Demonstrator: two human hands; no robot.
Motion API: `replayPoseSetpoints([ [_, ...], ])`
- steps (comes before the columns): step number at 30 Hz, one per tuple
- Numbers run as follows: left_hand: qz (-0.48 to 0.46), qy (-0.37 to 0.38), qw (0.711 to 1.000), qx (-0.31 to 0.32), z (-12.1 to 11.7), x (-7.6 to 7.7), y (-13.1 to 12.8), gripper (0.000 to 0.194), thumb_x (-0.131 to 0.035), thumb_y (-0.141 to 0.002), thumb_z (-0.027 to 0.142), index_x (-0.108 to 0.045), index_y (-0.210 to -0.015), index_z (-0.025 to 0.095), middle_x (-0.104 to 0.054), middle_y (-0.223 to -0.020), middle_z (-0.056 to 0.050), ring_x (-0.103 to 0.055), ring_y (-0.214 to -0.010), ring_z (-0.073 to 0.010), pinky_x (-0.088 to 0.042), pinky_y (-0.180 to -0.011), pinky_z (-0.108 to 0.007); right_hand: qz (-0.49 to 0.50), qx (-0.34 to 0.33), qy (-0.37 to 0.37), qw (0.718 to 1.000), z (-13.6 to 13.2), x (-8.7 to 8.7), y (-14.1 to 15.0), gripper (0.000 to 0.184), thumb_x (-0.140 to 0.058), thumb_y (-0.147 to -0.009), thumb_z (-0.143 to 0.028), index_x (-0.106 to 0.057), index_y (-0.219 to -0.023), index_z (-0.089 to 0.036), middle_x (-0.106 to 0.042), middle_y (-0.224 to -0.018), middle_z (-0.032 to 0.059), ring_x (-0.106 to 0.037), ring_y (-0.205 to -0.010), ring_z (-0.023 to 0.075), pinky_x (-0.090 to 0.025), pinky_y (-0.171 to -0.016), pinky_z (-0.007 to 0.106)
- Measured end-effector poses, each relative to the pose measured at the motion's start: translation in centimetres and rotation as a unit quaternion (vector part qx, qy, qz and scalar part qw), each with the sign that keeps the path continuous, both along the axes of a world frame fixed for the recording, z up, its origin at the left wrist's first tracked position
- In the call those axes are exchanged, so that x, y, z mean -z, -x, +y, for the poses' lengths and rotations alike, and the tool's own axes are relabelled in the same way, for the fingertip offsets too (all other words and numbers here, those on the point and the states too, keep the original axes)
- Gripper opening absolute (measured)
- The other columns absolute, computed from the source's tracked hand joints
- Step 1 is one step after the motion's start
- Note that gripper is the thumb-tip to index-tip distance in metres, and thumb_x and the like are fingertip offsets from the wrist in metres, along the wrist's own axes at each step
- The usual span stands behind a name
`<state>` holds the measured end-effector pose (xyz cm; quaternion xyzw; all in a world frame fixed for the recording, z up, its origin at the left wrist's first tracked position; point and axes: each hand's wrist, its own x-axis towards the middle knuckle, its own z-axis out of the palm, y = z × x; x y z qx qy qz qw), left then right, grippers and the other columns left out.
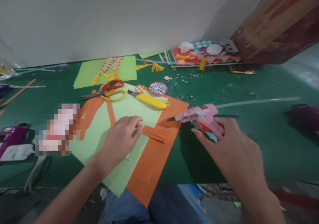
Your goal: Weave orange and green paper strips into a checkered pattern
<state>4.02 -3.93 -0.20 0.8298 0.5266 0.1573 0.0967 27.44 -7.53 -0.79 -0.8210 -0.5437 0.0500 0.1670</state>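
My left hand (123, 134) rests with curled fingers on a light green paper sheet (99, 134), its fingertips pinching the end of cut orange paper strips (156, 134). My right hand (233, 147) is wrapped round the handle of a pink glue gun (199, 116), whose nozzle points left toward the strips. A clear glue stick (259, 102) sticks out of the gun's back. Under the green sheet lies an orange paper sheet (152, 161) on the green table (199, 154).
Red-handled scissors (106, 88), yellow-handled scissors (114, 96), a yellow box cutter (149, 101) and a round tin of small beads (158, 88) lie behind the papers. Woven paper crafts with yellow tassels (109, 68) sit farther back, a cardboard box (274, 28) at the right, purple devices (11, 137) at the left.
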Motion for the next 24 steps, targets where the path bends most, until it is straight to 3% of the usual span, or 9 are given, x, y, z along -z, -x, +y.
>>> replayPoseSetpoints([
  [5, 0.033, -0.028, 0.999, 0.006, -0.1, 0.2, -0.2, 0.017, -0.057, -0.083, 0.018, -0.056, -0.100, 0.018, -0.068, -0.089, -0.004, -0.063, -0.084, -0.0202, -0.049, -0.071, -0.032, 0.007, 0.020, -0.002, 1.000, 0.0, 0.3, -0.7, 0.042, -0.055, -0.069, -0.056, -0.053, -0.095, -0.022, -0.067, -0.082, 0.0132, -0.059, -0.063, 0.0313, -0.034, -0.049, 0.033],
  [10, 0.013, 0.007, 1.000, -0.020, -0.1, -0.1, -0.3, 0.017, -0.059, -0.083, 0.022, -0.056, -0.100, 0.019, -0.068, -0.085, -0.003, -0.064, -0.084, -0.0200, -0.050, -0.072, -0.032, 0.009, 0.033, 0.005, 0.999, -0.2, 0.2, -1.4, 0.041, -0.055, -0.070, -0.056, -0.051, -0.094, -0.023, -0.066, -0.087, 0.0141, -0.059, -0.064, 0.0312, -0.036, -0.052, 0.034],
  [16, 0.009, 0.026, 0.999, -0.027, -0.2, -0.5, -0.4, 0.023, -0.063, -0.080, 0.019, -0.057, -0.103, 0.019, -0.068, -0.088, -0.004, -0.064, -0.087, -0.0215, -0.050, -0.074, -0.034, 0.013, 0.060, 0.072, 0.996, -0.2, -0.6, -1.6, 0.036, -0.050, -0.077, -0.051, -0.049, -0.097, -0.022, -0.066, -0.096, 0.0165, -0.062, -0.075, 0.0311, -0.039, -0.059, 0.035],
  [20, -0.051, 0.115, 0.992, -0.029, 0.2, -1.3, 0.2, 0.028, -0.065, -0.079, 0.033, -0.057, -0.104, 0.021, -0.068, -0.096, -0.003, -0.063, -0.092, -0.0199, -0.050, -0.080, -0.033, 0.006, 0.096, 0.088, 0.992, 0.4, -0.3, -1.9, 0.041, -0.058, -0.066, -0.052, -0.047, -0.094, -0.025, -0.067, -0.095, 0.0134, -0.063, -0.080, 0.0345, -0.041, -0.061, 0.036],
  [22, -0.061, 0.116, 0.991, -0.040, 0.5, -1.5, 0.8, 0.026, -0.061, -0.082, 0.032, -0.057, -0.105, 0.022, -0.066, -0.103, -0.003, -0.061, -0.098, -0.0200, -0.048, -0.086, -0.034, 0.003, 0.108, 0.089, 0.990, 0.6, 0.1, -2.3, 0.043, -0.057, -0.063, -0.053, -0.047, -0.093, -0.025, -0.067, -0.096, 0.0136, -0.063, -0.084, 0.0363, -0.043, -0.063, 0.037],
  [24, -0.043, 0.106, 0.993, -0.012, 0.8, -1.4, 1.4, 0.029, -0.058, -0.084, 0.030, -0.056, -0.112, 0.022, -0.064, -0.109, -0.004, -0.057, -0.105, -0.0215, -0.046, -0.091, -0.037, -0.004, 0.108, 0.077, 0.991, 0.6, 0.5, -2.7, 0.046, -0.050, -0.064, -0.058, -0.049, -0.094, -0.023, -0.067, -0.097, 0.0154, -0.063, -0.084, 0.0376, -0.045, -0.065, 0.040],
])
